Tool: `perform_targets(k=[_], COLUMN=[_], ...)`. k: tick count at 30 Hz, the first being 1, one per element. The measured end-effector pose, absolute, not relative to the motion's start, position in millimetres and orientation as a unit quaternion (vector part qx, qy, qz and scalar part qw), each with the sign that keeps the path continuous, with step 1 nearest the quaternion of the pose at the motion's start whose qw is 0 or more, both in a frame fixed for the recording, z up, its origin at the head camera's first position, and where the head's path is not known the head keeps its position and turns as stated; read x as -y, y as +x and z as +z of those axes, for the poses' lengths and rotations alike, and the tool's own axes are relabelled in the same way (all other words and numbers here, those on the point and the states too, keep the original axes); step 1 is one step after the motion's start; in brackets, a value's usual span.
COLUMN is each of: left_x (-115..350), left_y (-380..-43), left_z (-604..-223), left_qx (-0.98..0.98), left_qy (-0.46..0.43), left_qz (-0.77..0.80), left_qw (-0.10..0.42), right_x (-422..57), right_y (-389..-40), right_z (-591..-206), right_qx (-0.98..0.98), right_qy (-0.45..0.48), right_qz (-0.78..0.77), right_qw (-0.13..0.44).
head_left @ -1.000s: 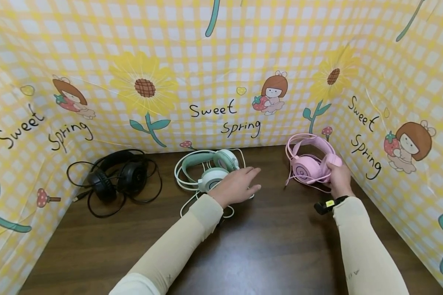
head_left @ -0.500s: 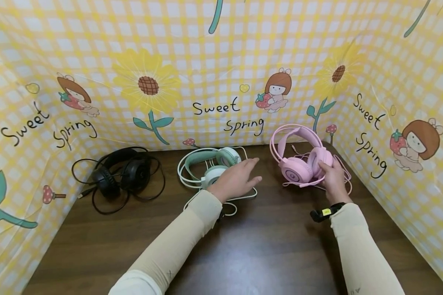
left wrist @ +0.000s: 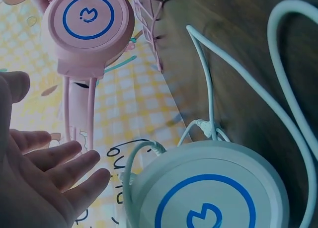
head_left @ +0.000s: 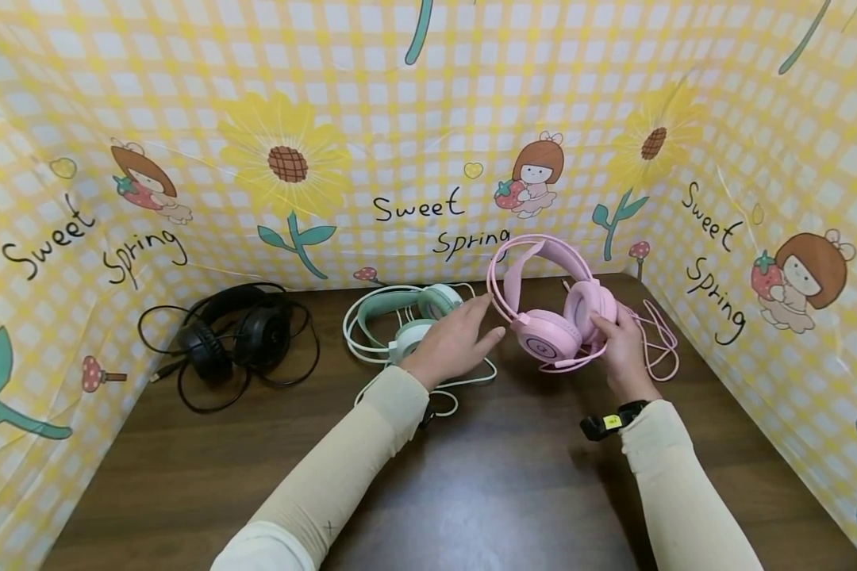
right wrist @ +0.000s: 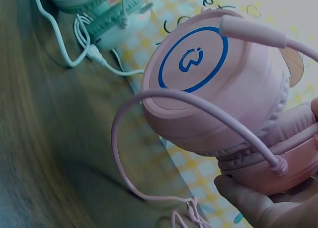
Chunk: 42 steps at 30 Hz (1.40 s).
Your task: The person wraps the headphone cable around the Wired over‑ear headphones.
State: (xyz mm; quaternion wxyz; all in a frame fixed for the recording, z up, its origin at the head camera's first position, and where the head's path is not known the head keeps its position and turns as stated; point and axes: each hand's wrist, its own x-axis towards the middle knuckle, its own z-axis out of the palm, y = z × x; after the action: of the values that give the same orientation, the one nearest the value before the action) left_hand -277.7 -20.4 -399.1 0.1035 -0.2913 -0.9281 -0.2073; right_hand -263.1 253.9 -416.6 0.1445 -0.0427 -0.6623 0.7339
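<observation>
My right hand (head_left: 624, 353) grips one ear cup of the pink headphones (head_left: 548, 337), which hang above the table with the headband tilted up and to the left. In the right wrist view the thumb presses the cup's edge, and the pink microphone boom (right wrist: 253, 33) juts out in front. My left hand (head_left: 451, 342) is held over the white and green headphones (head_left: 386, 305), partly hiding them. Its fingers are extended, with the tips close to the pink headband; the left wrist view shows nothing in the palm. Whether those fingertips touch the band I cannot tell.
Black headphones (head_left: 260, 337) with a looped cable lie at the left of the brown wooden table (head_left: 471, 492). The pink cable (head_left: 660, 341) trails on the tabletop at the right. A yellow checked cloth (head_left: 400, 119) walls the back and both sides.
My right hand has lifted the pink headphones off the table at the right and carried them left towards my left hand. The left hand has hardly moved.
</observation>
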Motion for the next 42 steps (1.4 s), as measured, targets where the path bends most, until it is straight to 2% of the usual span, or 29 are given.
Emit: perform_targets(k=[6,18,33,42], left_x=[19,22,37,60], left_y=[-277,-278,-278,-275], left_z=[-397,-391,-386,-394], left_qx=[0.928,0.931,0.923,0.910], left_qy=[-0.276,-0.210,-0.201,-0.229], left_qz=[-0.231,-0.282,-0.303,-0.321], left_qw=[0.097,0.099,0.124,0.124], right_x=[-245,-237,-228,-222], right_y=[-257,-250,-245,-243], right_z=[-415,-415,-420,-419], right_qx=[0.667,0.649,0.634,0.657], right_qy=[-0.024,0.027,0.075,0.094], right_qz=[0.730,0.751,0.764,0.744], right_qw=[0.148,0.118,0.095,0.079])
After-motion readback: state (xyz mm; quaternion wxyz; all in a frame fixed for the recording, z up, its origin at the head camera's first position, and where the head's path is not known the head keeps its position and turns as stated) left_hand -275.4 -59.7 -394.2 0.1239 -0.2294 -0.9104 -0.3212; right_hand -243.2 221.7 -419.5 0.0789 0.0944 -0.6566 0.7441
